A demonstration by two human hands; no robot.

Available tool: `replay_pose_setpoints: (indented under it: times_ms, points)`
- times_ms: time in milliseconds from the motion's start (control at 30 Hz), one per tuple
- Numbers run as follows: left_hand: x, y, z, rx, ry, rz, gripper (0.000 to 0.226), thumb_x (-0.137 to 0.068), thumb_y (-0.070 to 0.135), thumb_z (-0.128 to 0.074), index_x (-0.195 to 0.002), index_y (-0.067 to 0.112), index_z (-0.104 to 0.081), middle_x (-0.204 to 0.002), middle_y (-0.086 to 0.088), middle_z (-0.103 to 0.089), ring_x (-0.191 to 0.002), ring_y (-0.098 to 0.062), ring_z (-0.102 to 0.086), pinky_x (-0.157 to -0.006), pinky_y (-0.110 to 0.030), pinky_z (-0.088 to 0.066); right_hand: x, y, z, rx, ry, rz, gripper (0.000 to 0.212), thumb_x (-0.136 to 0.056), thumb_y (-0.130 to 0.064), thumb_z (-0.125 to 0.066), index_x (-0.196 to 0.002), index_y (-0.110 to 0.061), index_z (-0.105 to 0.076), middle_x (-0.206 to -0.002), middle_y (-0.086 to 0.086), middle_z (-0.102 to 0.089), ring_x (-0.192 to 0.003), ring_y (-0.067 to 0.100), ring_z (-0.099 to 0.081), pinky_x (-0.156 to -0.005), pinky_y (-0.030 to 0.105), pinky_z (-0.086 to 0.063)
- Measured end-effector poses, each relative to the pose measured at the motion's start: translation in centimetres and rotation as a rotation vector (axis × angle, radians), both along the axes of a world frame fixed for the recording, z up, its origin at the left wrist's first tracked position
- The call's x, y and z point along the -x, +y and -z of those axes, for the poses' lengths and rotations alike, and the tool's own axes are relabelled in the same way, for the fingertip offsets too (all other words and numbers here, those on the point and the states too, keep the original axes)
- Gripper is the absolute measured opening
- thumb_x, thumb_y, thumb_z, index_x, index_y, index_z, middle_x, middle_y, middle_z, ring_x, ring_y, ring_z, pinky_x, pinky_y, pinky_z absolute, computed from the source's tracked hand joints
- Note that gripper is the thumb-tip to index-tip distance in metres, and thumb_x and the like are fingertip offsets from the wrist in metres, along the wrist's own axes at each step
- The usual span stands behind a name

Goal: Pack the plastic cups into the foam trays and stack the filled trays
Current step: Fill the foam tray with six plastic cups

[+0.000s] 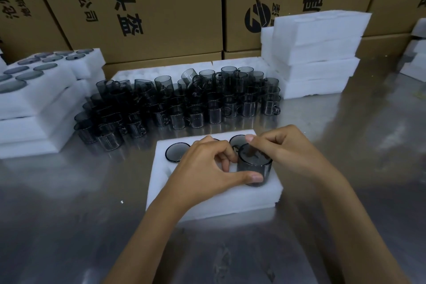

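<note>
Fingers around cup rim

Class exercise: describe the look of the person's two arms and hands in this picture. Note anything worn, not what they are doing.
Both forearms are bare up to the frame's bottom edge: no sleeves show. The left hand and right hand wear no gloves, and no rings, watch or wristband are visible. The fingernails that show are short and unpainted.

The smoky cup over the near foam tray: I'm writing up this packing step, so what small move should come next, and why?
Probably press the cup straight down until it seats. It still stands well above the foam tray, held by both the left hand and right hand, while the seated cup at the tray's far left shows only its rim, level with the foam.
</note>
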State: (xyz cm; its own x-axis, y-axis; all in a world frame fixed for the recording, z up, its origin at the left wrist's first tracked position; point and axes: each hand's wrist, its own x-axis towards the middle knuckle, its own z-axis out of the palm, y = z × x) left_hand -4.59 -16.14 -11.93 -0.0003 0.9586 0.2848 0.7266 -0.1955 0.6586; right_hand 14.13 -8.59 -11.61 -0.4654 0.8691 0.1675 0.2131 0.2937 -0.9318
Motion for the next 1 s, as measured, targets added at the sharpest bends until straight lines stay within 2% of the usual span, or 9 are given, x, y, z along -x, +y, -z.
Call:
replay_pose_setpoints:
  times_ms: [67,167,333,500,600,667,767,900,1000]
  points:
    - [-0.1,-0.1,-0.1,0.017,0.0,0.027,0.056,-0.051,0.08,-0.073,-0.067,0.029,-0.058,-0.068,0.011,-0.064,-0.086,-0.003,-0.055,-0.07,-0.024,-0.046,-0.3,0.0,0.0,0.006,-0.046,0.007,0.075,-0.078,-0.064,-0.067,-0.081,0.011,-0.067,-0.085,0.04,-0.058,-0.07,0.017,-0.043,-0.07,0.034,-0.037]
    - [-0.2,-0.2,-0.2,0.004,0.03,0.038,0.054,-0.052,0.078,-0.075,-0.074,0.032,-0.059,-0.077,0.014,-0.061,-0.089,-0.004,-0.054,-0.069,-0.021,-0.044,-0.6,0.2,0.0,0.02,-0.078,0.0,0.08,-0.075,-0.068,-0.066,-0.081,0.011,-0.065,-0.069,0.034,-0.055,-0.069,0.017,-0.038,-0.069,0.034,-0.033]
    - [-0.2,-0.2,-0.2,-0.011,0.089,0.079,0.079,-0.053,0.077,-0.075,-0.122,0.052,-0.045,-0.116,0.035,-0.048,-0.113,0.002,-0.046,-0.093,-0.025,-0.045,-0.5,0.1,0.0,0.008,-0.062,-0.011,0.039,-0.084,-0.049,-0.074,-0.061,-0.018,-0.076,-0.052,-0.007,-0.055,-0.053,0.005,-0.045,-0.056,0.019,-0.037]
    - [-0.2,0.1,0.3,0.017,0.113,0.115,0.069,-0.055,0.076,-0.074,-0.116,0.046,-0.06,-0.107,0.025,-0.057,-0.108,-0.002,-0.047,-0.095,-0.026,-0.042,-0.2,0.2,-0.1,0.042,-0.029,-0.037,0.024,-0.078,-0.043,-0.081,-0.067,-0.021,-0.079,-0.052,-0.012,-0.059,-0.051,-0.002,-0.05,-0.051,0.007,-0.036]
    - [-0.2,0.2,0.5,0.035,0.025,0.118,0.059,-0.064,0.081,-0.064,-0.111,0.046,-0.066,-0.109,0.026,-0.057,-0.111,-0.003,-0.047,-0.096,-0.024,-0.041,-0.5,0.8,0.4,0.002,-0.061,-0.001,0.03,-0.07,-0.046,-0.083,-0.078,-0.018,-0.075,-0.071,-0.004,-0.06,-0.058,-0.001,-0.046,-0.056,0.007,-0.036]
    - [-0.2,0.1,0.6,0.028,0.026,0.1,0.059,-0.069,0.081,-0.059,-0.114,0.043,-0.067,-0.114,0.027,-0.055,-0.115,0.0,-0.045,-0.103,-0.028,-0.037,-0.8,1.6,0.9,-0.041,-0.2,0.05,0.036,-0.069,-0.05,-0.083,-0.09,-0.024,-0.068,-0.093,-0.005,-0.058,-0.07,-0.002,-0.047,-0.064,0.008,-0.038]
    - [-0.1,0.2,0.5,0.067,0.186,0.049,0.072,-0.071,0.079,-0.057,-0.134,0.046,-0.052,-0.139,0.029,-0.041,-0.133,0.005,-0.026,-0.115,-0.028,-0.017,-1.1,2.0,1.7,0.051,-0.297,0.014,0.07,-0.056,-0.066,-0.077,-0.117,-0.038,-0.056,-0.122,-0.011,-0.049,-0.104,0.0,-0.05,-0.078,0.014,-0.04]
    - [0.2,0.2,0.7,0.226,0.266,0.026,0.098,-0.063,0.093,-0.036,-0.15,0.05,-0.024,-0.162,0.021,-0.016,-0.147,0.005,-0.002,-0.122,-0.034,0.006,-0.9,2.3,2.1,0.171,-0.186,-0.098,0.095,-0.054,-0.065,-0.079,-0.138,-0.043,-0.041,-0.125,-0.021,-0.054,-0.115,-0.003,-0.056,-0.075,0.008,-0.049]
    - [0.3,0.3,1.0,0.236,0.309,0.048,0.083,-0.079,0.085,-0.039,-0.152,0.048,-0.022,-0.164,0.021,-0.007,-0.149,0.002,0.006,-0.12,-0.034,0.014,-0.6,2.2,2.4,0.158,-0.164,-0.051,0.099,-0.054,-0.067,-0.077,-0.142,-0.039,-0.042,-0.127,-0.012,-0.058,-0.111,0.001,-0.062,-0.083,0.015,-0.052]
